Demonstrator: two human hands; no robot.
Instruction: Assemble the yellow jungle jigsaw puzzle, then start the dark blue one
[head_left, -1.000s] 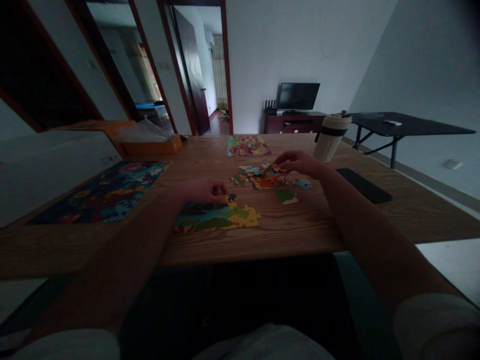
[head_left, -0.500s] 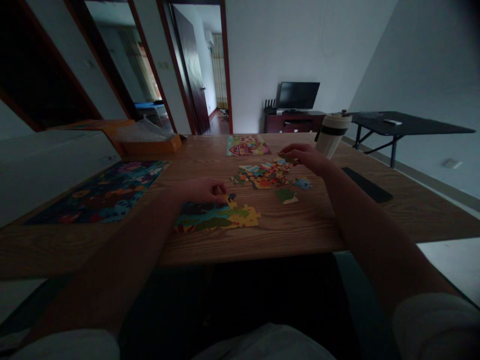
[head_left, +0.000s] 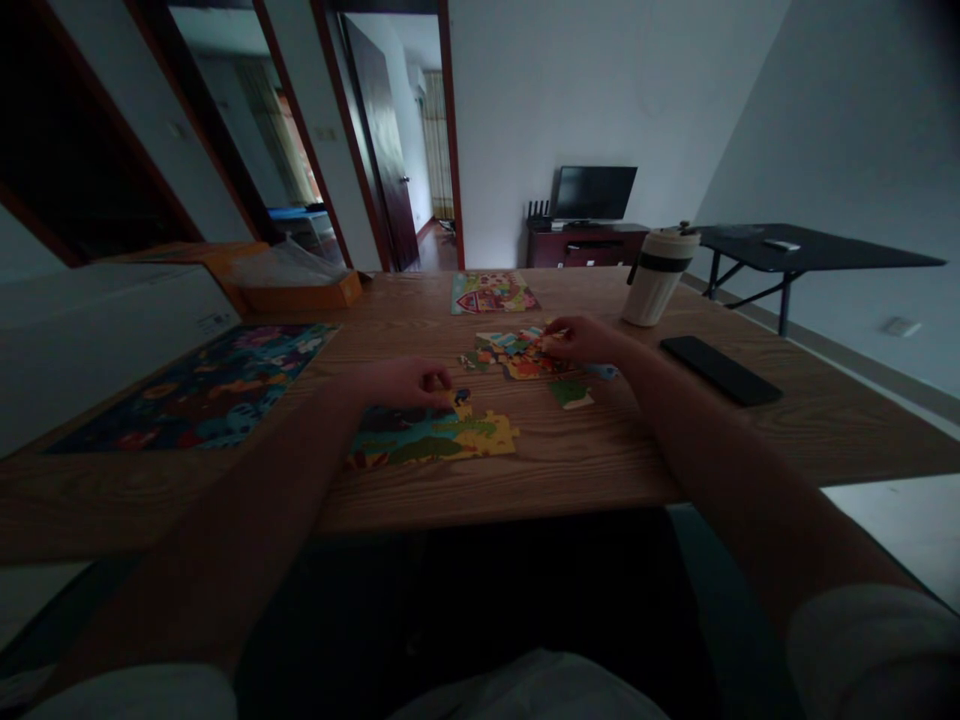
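My left hand (head_left: 409, 383) rests with curled fingers at the upper edge of a partly joined jigsaw puzzle (head_left: 435, 440) in yellow, green and blue. Whatever lies under its fingertips is hidden. By the index finger, a small dark figure shows on a puzzle piece (head_left: 462, 396) at the top of that puzzle. My right hand (head_left: 577, 338) is over the heap of loose puzzle pieces (head_left: 525, 355), its fingers pinched at a piece that they mostly cover. A green piece (head_left: 570, 392) lies just in front of the heap, and a light blue piece (head_left: 602, 371) is partly under my right wrist.
A finished dark blue puzzle (head_left: 202, 390) lies at left, a pink picture sheet (head_left: 495, 292) at the back. An orange box (head_left: 300, 294) with plastic wrap stands back left. At right are a cream tumbler (head_left: 652, 285) and a black flat slab (head_left: 720, 370) on the wooden table (head_left: 585, 470).
My right hand has moved left and nearer, from the heap's far right edge to over its middle, uncovering the tumbler's base. My left hand has stayed in place.
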